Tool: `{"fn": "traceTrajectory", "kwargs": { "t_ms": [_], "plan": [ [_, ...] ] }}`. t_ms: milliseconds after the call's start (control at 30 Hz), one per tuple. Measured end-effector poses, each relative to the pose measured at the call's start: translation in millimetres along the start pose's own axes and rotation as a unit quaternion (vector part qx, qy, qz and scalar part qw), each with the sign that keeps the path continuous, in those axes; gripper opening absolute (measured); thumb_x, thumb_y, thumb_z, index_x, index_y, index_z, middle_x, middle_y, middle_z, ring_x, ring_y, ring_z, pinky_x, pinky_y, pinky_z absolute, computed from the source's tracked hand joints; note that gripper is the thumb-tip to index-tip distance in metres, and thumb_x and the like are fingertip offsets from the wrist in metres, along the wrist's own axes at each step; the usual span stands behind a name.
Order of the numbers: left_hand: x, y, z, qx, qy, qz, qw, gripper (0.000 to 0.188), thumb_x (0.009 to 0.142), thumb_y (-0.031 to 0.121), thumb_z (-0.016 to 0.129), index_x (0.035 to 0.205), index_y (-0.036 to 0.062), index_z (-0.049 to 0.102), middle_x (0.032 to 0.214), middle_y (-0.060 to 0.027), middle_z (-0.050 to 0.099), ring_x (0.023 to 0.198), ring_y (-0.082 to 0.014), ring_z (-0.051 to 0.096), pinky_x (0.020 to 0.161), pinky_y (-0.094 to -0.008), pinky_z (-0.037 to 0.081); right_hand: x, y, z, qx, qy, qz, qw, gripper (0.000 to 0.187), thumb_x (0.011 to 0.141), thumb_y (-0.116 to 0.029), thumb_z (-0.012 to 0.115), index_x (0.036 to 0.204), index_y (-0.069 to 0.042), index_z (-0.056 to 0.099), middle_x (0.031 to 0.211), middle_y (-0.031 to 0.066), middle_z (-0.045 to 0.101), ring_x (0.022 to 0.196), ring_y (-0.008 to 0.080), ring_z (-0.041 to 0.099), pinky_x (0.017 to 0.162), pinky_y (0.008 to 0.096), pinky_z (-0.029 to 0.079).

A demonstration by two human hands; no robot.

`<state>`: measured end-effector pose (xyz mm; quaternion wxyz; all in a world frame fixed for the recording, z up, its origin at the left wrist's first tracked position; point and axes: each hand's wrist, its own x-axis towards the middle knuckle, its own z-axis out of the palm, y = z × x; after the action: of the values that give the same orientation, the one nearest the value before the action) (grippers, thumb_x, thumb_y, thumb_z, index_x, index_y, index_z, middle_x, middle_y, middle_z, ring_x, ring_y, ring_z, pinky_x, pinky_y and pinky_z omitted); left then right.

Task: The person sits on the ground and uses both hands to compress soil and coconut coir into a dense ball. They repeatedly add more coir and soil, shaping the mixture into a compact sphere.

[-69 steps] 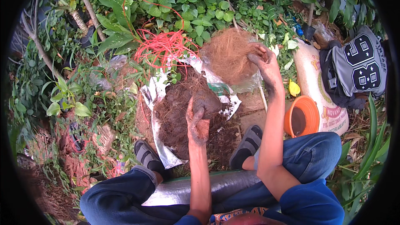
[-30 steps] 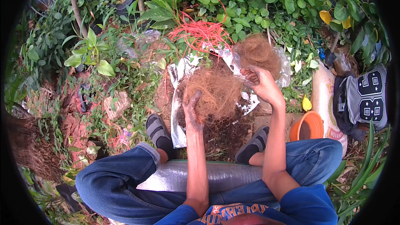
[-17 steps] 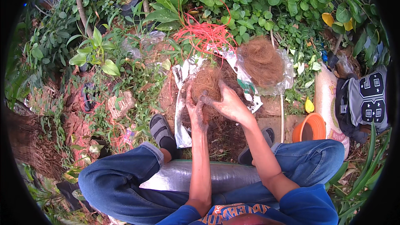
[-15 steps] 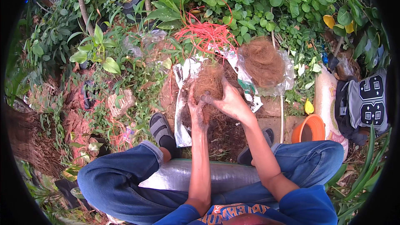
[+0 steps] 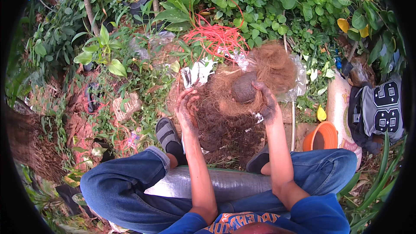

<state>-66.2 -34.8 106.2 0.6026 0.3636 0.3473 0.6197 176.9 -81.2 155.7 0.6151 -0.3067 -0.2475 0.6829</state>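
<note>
- The dark ball (image 5: 244,88) was raised over the soil (image 5: 236,136), gripped at its right edge by the right hand (image 5: 268,102).
- Brown fibre (image 5: 219,93) spread around the ball, mostly on its left and near sides; the face toward the camera was bare, so the covering looked only partly done.
- The left hand (image 5: 187,110) stood apart from the ball, fingers loosely curled, with nothing visible in it.
- Red string (image 5: 216,39) lay in a loose tangle beyond the white sheet (image 5: 199,71); none showed around the ball.
- More fibre sat in a pile (image 5: 277,63) just behind the ball, partly hidden by it, on clear plastic (image 5: 300,78).
- An orange pot (image 5: 330,134) and a pale sack (image 5: 340,89) stood at the right, out of the way.
</note>
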Motion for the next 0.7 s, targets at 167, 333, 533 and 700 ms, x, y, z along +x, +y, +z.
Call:
{"fn": "traceTrajectory", "kwargs": {
  "t_ms": [167, 333, 533, 700],
  "plan": [
    [-6, -33, 0, -0.104, 0.06, -0.073, 0.99, 0.035, 0.092, 0.023, 0.053, 0.122, 0.005, 0.053, 0.114, -0.0096, 0.06, 0.104, -0.0188, 0.059, 0.079, -0.0301, 0.049, -3, -3, 16, 0.111, -0.055, -0.004, 0.992, 0.067, 0.078, -0.032, 0.068, 0.129, 0.001, 0.039, 0.122, 0.0216, 0.053, 0.107, 0.0371, 0.057, 0.088, 0.0518, 0.05],
    [-36, -11, 79, -0.255, -0.016, -0.062, 0.965, 0.043, 0.096, 0.031, 0.044, 0.13, 0.0052, 0.046, 0.128, -0.012, 0.051, 0.117, -0.0264, 0.051, 0.098, -0.04, 0.042, -4, 20, 29, 0.019, 0.072, 0.025, 0.997, 0.044, 0.078, -0.021, 0.07, 0.115, -0.002, 0.056, 0.112, 0.0118, 0.061, 0.103, 0.0241, 0.06, 0.09, 0.0423, 0.05],
    [-45, -23, 83, 0.001, 0.046, 0.159, 0.986, 0.046, 0.097, 0.036, 0.038, 0.13, 0.0043, 0.045, 0.129, -0.0114, 0.051, 0.117, -0.0267, 0.051, 0.099, -0.0419, 0.042, 5, 42, 38, -0.002, 0.021, 0.025, 0.999, 0.039, 0.079, -0.01, 0.068, 0.115, -0.001, 0.056, 0.104, 0.0082, 0.063, 0.099, 0.0183, 0.061, 0.089, 0.0316, 0.049],
    [-37, -21, 72, -0.182, 0.046, 0.045, 0.981, 0.05, 0.096, 0.037, 0.039, 0.13, 0.001, 0.041, 0.124, -0.0141, 0.052, 0.11, -0.0252, 0.055, 0.094, -0.0399, 0.046, 4, 37, 57, -0.079, 0.03, 0.049, 0.995, 0.053, 0.078, -0.006, 0.07, 0.125, 0.001, 0.045, 0.112, 0.0114, 0.06, 0.103, 0.02, 0.059, 0.089, 0.0327, 0.049]
  ]
}}
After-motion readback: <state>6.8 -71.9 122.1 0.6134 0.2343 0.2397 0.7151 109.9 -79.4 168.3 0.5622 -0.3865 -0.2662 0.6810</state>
